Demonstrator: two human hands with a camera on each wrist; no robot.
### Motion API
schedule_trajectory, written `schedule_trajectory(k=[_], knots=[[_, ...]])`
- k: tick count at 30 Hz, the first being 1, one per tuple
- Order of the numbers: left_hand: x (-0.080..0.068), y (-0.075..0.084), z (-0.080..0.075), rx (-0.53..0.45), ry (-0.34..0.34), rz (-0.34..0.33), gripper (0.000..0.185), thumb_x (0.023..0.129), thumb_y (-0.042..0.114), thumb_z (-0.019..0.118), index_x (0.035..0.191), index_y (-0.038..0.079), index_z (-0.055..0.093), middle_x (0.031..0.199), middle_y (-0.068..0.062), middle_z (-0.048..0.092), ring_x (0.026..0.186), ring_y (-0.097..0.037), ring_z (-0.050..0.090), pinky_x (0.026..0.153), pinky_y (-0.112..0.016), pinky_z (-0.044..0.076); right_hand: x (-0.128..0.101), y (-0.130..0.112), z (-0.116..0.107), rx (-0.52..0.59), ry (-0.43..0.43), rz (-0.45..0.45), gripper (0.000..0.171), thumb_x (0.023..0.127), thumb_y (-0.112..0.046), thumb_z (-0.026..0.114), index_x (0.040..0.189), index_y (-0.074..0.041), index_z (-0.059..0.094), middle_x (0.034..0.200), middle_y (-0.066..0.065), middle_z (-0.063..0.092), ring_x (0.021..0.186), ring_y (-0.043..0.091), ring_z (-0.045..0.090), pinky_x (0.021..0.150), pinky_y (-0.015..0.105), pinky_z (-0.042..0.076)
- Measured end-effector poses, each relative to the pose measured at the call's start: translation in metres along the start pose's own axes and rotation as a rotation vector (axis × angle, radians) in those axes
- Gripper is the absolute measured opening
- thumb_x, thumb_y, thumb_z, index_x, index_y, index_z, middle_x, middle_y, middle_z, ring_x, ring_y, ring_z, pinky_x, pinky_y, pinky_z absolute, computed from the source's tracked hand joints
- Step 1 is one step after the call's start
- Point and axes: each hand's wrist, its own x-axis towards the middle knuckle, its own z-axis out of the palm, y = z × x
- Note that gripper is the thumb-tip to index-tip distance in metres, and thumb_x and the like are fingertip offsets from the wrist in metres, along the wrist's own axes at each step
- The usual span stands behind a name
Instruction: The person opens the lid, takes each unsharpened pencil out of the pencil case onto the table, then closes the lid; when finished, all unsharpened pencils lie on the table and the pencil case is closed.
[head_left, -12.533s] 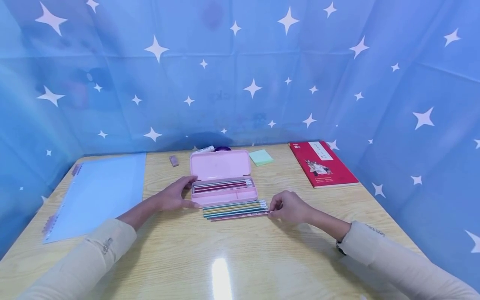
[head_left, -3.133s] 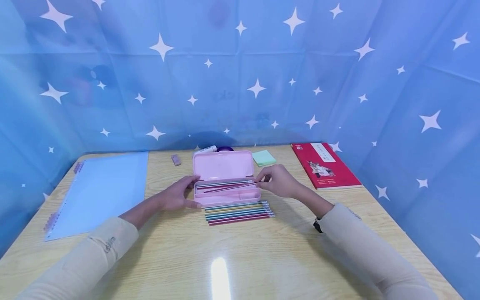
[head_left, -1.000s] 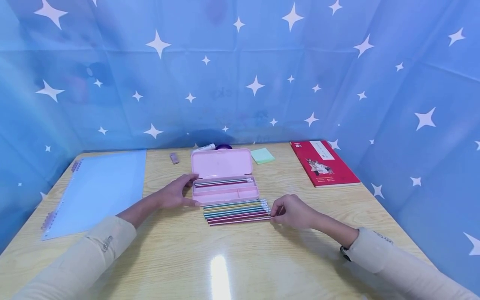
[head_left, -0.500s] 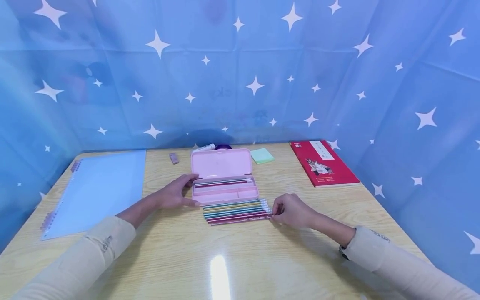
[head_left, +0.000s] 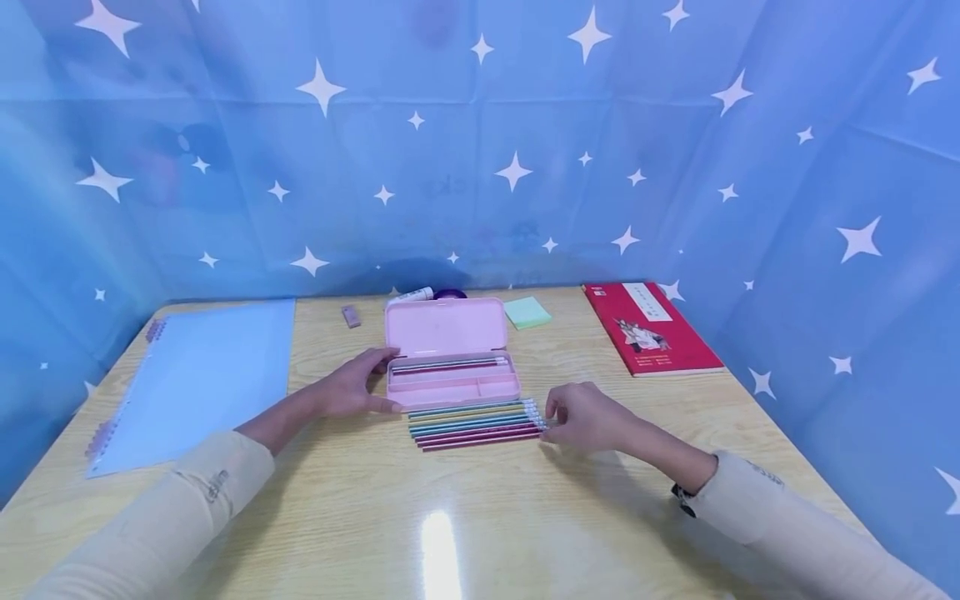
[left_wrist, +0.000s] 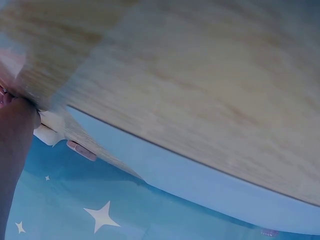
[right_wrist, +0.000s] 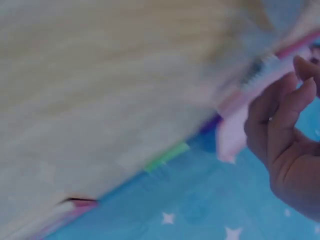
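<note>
A pink pencil case lies with its lid up in the head view. My left hand grips its left end, fingers at the hinge side and thumb at the front corner. A few pencils lie in the rear compartment; the front ones show bare pink. In front of the case, several green, yellow, blue and dark red pencils form a row, eraser ends to the right. My right hand is at those ends, thumb and index finger apart. In the right wrist view the right hand's fingers are bent, with nothing between them.
Behind the case are a white tube and a purple round thing. An eraser lies left of it, green sticky notes to the right. A blue spiral notebook is far left, a red book right.
Dark red pencils moved from the case to the front of the row. My right hand carried one over, laid it down and now has let go. The left hand stayed at the case.
</note>
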Motion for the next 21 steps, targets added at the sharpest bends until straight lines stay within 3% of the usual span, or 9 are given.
schedule_trajectory(k=[6, 13, 21], knots=[[0.002, 0.000, 0.001, 0.000, 0.002, -0.006, 0.107, 0.078, 0.043, 0.084, 0.155, 0.001, 0.023, 0.146, -0.017, 0.040, 0.133, -0.033, 0.039, 0.114, -0.051, 0.030, 0.008, -0.009, -0.012, 0.063, -0.009, -0.086, 0.016, 0.084, -0.018, 0.079, 0.091, -0.009, 0.068, 0.079, -0.004, 0.062, 0.070, 0.016, 0.054, 0.061, 0.028, 0.048], [0.001, -0.003, 0.001, -0.011, 0.006, 0.019, 0.103, 0.080, 0.039, 0.083, 0.153, -0.003, 0.024, 0.142, -0.021, 0.041, 0.131, -0.036, 0.040, 0.114, -0.052, 0.029, 0.033, -0.016, -0.010, 0.147, -0.032, -0.162, 0.016, 0.087, -0.018, 0.077, 0.098, -0.008, 0.071, 0.092, -0.002, 0.067, 0.068, 0.016, 0.057, 0.064, 0.028, 0.051], [0.001, -0.001, -0.001, -0.026, 0.001, 0.023, 0.102, 0.080, 0.036, 0.083, 0.153, -0.003, 0.024, 0.142, -0.022, 0.041, 0.131, -0.037, 0.040, 0.114, -0.052, 0.029, 0.069, -0.012, -0.008, 0.178, 0.026, -0.197, 0.033, 0.088, -0.014, 0.075, 0.115, 0.001, 0.068, 0.105, 0.018, 0.067, 0.045, 0.010, 0.037, 0.048, 0.025, 0.038]])
